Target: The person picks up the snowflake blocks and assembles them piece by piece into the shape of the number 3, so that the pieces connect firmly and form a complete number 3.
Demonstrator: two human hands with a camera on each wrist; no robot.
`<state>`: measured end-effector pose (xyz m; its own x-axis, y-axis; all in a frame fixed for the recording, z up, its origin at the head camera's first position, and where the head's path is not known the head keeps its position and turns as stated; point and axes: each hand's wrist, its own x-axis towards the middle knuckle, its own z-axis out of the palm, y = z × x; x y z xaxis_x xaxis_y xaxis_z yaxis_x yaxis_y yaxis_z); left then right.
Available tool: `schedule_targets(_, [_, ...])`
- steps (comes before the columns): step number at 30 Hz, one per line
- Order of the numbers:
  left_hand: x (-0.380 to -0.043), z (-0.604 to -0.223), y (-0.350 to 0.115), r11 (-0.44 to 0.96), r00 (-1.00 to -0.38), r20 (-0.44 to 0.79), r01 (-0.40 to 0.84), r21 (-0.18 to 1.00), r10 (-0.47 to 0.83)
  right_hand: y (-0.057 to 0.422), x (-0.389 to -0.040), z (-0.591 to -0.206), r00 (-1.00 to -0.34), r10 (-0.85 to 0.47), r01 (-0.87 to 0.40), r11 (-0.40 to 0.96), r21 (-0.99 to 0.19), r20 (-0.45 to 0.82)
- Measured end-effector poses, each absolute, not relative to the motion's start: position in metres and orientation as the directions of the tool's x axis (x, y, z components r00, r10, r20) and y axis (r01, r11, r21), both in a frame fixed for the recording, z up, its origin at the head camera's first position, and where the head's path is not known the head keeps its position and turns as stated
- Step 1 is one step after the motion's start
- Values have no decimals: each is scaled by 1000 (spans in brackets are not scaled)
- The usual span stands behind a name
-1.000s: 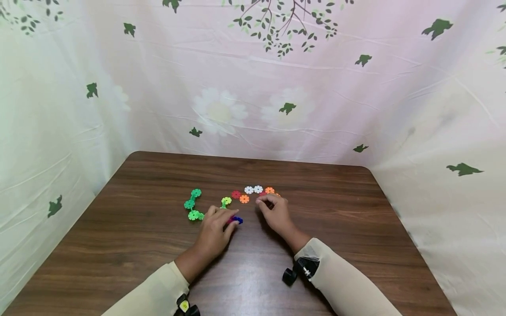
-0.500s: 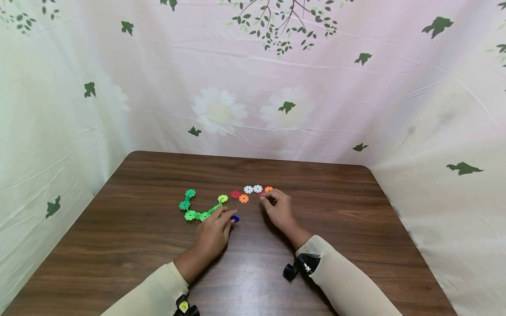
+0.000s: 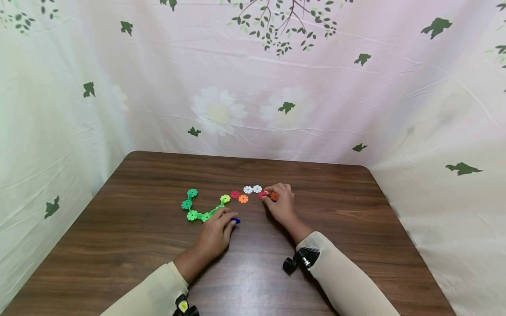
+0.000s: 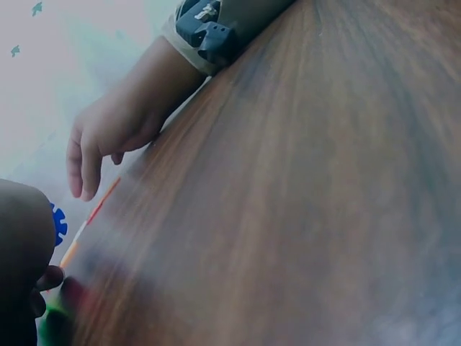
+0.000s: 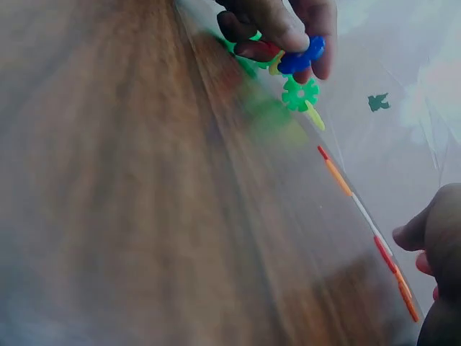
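Note:
My left hand (image 3: pixel 213 230) pinches a blue notched snowflake disc (image 5: pixel 301 56) between thumb and fingers, close over the table. Beside that hand curves a chain of interlocked green discs (image 3: pixel 192 215) with a yellow-green disc (image 3: pixel 225 199) at one tip; part of it is hidden by the hand. In the right wrist view, a bit of red shows among the left fingers. My right hand (image 3: pixel 281 205) hovers at the right end of a row of loose discs, thumb and forefinger apart around a red disc (image 3: pixel 262 194). An orange disc (image 3: pixel 274 196) lies partly under its fingers.
Other loose discs lie flat in the row: a red one (image 3: pixel 235 194), an orange one (image 3: pixel 243 199) and two white ones (image 3: pixel 257 188). The brown wooden table (image 3: pixel 336 245) meets a printed curtain (image 3: pixel 253 109) behind it.
My right hand has moved away and slightly right, over the orange and red discs. My left hand still pinches the blue disc; the green chain has shifted a little left.

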<state>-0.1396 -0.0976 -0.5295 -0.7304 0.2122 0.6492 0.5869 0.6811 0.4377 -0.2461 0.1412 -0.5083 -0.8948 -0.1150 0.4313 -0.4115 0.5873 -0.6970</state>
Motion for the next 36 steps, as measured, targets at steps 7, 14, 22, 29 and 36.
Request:
schedule_targets(7, [-149, -538, -99, 581, -677, 701, 670, 462, 223, 144, -252, -509, -926, -167, -359, 669, -651, 339])
schedule_targets(14, [-147, -534, -98, 567, -715, 671, 642, 517, 198, 144, -253, -509, -938, -207, -342, 699, -628, 280])
schedule_targets(22, [-142, -525, -96, 587, -716, 671, 632, 506, 192, 144, -253, -507, -946, -214, -322, 703, -634, 243])
schedule_targets(29, [-141, -523, -96, 590, -722, 667, 623, 514, 182, 143, -252, -507, -949, -222, -313, 717, -623, 222])
schedule_targets(36, [-135, -513, -93, 619, -790, 590, 550, 561, 167, 143, -252, -506, -954, -212, -298, 728, -618, 210])
